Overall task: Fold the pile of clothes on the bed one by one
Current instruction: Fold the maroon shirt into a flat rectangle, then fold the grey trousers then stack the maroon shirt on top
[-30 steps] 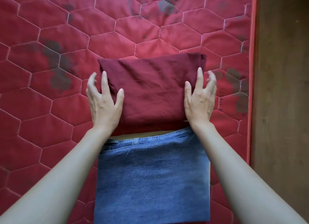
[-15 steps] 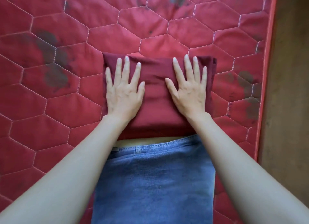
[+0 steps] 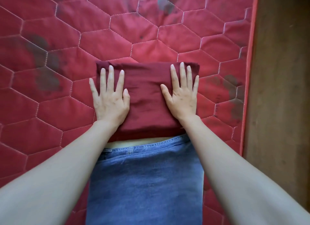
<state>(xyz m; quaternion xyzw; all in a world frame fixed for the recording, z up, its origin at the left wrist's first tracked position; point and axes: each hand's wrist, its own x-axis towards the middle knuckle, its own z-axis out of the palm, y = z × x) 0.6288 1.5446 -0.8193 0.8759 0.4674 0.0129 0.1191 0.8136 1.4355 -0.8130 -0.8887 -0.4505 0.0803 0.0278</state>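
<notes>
Maroon cloth (image 3: 144, 97) lies folded to a neat rectangle on the red quilted bed (image 3: 50, 107), just beyond the person's denim skirt (image 3: 144, 182); left hand (image 3: 109, 100) & right hand (image 3: 182, 97) press flat on it, fingers spread, grip on nothing; this piece looks about done; no other clothes in view, so can't tell what's left.

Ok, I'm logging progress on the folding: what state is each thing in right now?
Maroon garment: folded into a rectangle, lying flat on the mattress.
Left hand: flat, fingers spread, pressing the garment's left side.
Right hand: flat, pressing its right side.
Denim garment: folded, lying nearer the person.
</notes>
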